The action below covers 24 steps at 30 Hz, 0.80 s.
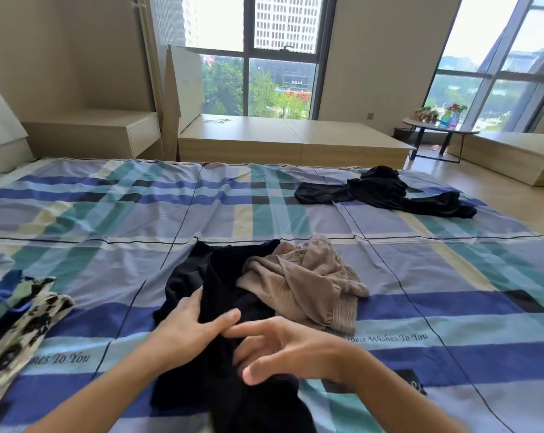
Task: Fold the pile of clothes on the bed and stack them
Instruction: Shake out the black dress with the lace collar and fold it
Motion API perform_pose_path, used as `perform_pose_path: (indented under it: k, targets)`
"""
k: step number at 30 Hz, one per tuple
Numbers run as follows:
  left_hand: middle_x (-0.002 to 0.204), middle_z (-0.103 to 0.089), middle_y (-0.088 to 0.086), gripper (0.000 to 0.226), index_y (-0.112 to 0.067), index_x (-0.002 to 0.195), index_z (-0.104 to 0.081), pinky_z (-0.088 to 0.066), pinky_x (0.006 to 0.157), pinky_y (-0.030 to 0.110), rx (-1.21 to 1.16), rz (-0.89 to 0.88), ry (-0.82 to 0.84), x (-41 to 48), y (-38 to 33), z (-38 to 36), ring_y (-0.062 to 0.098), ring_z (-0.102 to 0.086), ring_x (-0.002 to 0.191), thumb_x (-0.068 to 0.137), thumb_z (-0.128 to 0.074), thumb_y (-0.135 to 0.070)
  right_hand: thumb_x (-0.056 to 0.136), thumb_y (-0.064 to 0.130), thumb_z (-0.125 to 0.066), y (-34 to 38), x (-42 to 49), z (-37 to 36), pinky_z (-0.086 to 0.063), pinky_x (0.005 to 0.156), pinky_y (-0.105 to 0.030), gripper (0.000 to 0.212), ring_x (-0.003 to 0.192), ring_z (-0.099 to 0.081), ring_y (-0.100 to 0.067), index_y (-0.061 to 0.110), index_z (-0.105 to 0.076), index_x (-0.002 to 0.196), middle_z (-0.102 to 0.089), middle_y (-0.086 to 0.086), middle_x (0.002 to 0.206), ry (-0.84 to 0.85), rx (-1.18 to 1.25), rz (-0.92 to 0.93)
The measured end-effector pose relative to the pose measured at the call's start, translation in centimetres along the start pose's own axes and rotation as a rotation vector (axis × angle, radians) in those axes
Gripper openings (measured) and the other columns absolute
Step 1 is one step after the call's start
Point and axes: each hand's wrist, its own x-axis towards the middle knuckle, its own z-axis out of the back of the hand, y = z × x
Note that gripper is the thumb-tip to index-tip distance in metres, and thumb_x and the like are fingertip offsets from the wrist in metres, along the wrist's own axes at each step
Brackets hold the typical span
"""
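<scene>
Neither hand grips: the left hand (pixel 183 323) lies flat and the right hand (pixel 283 348) hovers open-fingered on the black garment (pixel 220 295) at 6 o'clock, with the tan knit (pixel 308 285) touching it, another black piece (pixel 380 192) at 1 o'clock unfolded, so most folding looks undone.

Big windows (pixel 280 54) with towers and trees outside, low wooden platform (pixel 295 135) underneath, small round table (pixel 439 128) with flowers (pixel 456 108) off right.
</scene>
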Motion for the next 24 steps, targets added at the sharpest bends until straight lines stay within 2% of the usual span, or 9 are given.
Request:
perform_pose_path:
  k: [2, 5, 8, 10, 11, 13, 15, 19, 24]
  targets:
    - [0.137, -0.048, -0.005, 0.108, -0.035, 0.153, -0.026, -0.041, 0.109, 0.038, 0.173, 0.011, 0.010, 0.0, 0.6, -0.4, 0.021, -0.052, 0.127, 0.059, -0.061, -0.075, 0.088, 0.011, -0.071, -0.6, 0.0, 1.4, -0.054, 0.099, -0.036, 0.041, 0.099, -0.069, -0.015, 0.019, -0.065, 0.128, -0.074, -0.007, 0.109, -0.081, -0.195, 0.018]
    - [0.134, -0.042, -0.006, 0.094, -0.036, 0.156, -0.014, -0.043, 0.104, 0.035, 0.280, -0.024, 0.038, -0.5, 0.1, -0.9, 0.027, -0.054, 0.121, 0.077, -0.064, -0.035, 0.082, 0.023, -0.074, -2.5, 0.2, 4.1, -0.054, 0.093, -0.036, 0.028, 0.096, -0.065, -0.006, 0.023, -0.071, 0.109, -0.071, 0.010, 0.104, -0.564, -0.598, 0.129]
    - [0.130, -0.050, -0.013, 0.089, -0.039, 0.151, -0.028, -0.045, 0.102, 0.032, 0.278, -0.117, 0.071, -0.6, -0.3, -1.1, 0.020, -0.056, 0.120, 0.069, -0.054, -0.018, 0.072, 0.040, -0.076, -4.2, 0.6, 6.7, -0.033, 0.116, -0.037, 0.081, 0.137, -0.037, -0.013, 0.036, -0.042, 0.144, -0.040, 0.007, 0.144, -0.802, -0.736, 0.064]
    - [0.122, -0.061, -0.022, 0.085, -0.044, 0.141, -0.042, -0.049, 0.099, 0.030, 0.224, -0.184, 0.123, -0.5, -0.5, -0.8, 0.008, -0.060, 0.116, 0.062, -0.049, -0.014, 0.063, 0.052, -0.071, -5.2, 1.3, 7.6, -0.017, 0.123, -0.045, 0.111, 0.150, -0.017, -0.018, 0.041, -0.012, 0.156, -0.022, 0.005, 0.160, -0.759, -0.762, -0.036]
    - [0.114, -0.066, -0.023, 0.081, -0.045, 0.133, -0.050, -0.051, 0.095, 0.029, 0.184, -0.229, 0.145, -0.6, -0.5, -0.8, 0.002, -0.063, 0.110, 0.060, -0.048, -0.010, 0.061, 0.054, -0.068, -5.8, 1.8, 7.8, -0.020, 0.122, -0.048, 0.115, 0.148, -0.024, -0.022, 0.042, -0.006, 0.157, -0.028, 0.001, 0.159, -0.719, -0.766, -0.073]
    - [0.103, -0.071, -0.022, 0.072, -0.041, 0.119, -0.061, -0.053, 0.088, 0.028, 0.126, -0.309, 0.169, -0.6, -0.8, -0.2, -0.001, -0.065, 0.101, 0.061, -0.047, 0.000, 0.061, 0.046, -0.067, -6.8, 2.6, 7.9, -0.041, 0.108, -0.043, 0.100, 0.129, -0.052, -0.028, 0.039, -0.024, 0.152, -0.056, -0.001, 0.140, -0.642, -0.780, -0.138]
    - [0.097, -0.072, -0.017, 0.066, -0.036, 0.108, -0.067, -0.054, 0.086, 0.028, 0.089, -0.337, 0.132, -0.4, -0.9, 0.8, 0.001, -0.067, 0.098, 0.059, -0.046, 0.003, 0.066, 0.032, -0.066, -7.0, 3.1, 7.6, -0.050, 0.090, -0.040, 0.062, 0.111, -0.063, -0.030, 0.032, -0.049, 0.125, -0.069, -0.001, 0.117, -0.609, -0.899, -0.184]
    - [0.089, -0.070, -0.016, 0.056, -0.033, 0.095, -0.070, -0.046, 0.080, 0.014, 0.126, -0.336, -0.239, 1.3, -0.5, 4.5, 0.008, -0.066, 0.089, 0.060, -0.054, 0.006, 0.071, 0.019, -0.061, -5.7, 2.4, 7.3, -0.053, 0.081, -0.039, 0.029, 0.096, -0.064, -0.024, 0.033, -0.056, 0.095, -0.069, 0.005, 0.098, -0.410, -0.941, -0.155]
    - [0.073, -0.060, 0.006, 0.034, -0.012, 0.087, -0.064, -0.038, 0.072, 0.035, -0.009, -0.082, -0.725, 2.2, 0.3, 9.0, 0.028, -0.057, 0.077, 0.074, -0.053, 0.018, 0.074, 0.012, -0.076, -2.8, -1.0, 8.2, -0.044, 0.068, -0.029, 0.034, 0.081, -0.058, -0.019, 0.021, -0.070, 0.106, -0.063, 0.001, 0.087, -0.005, -0.971, -0.408]
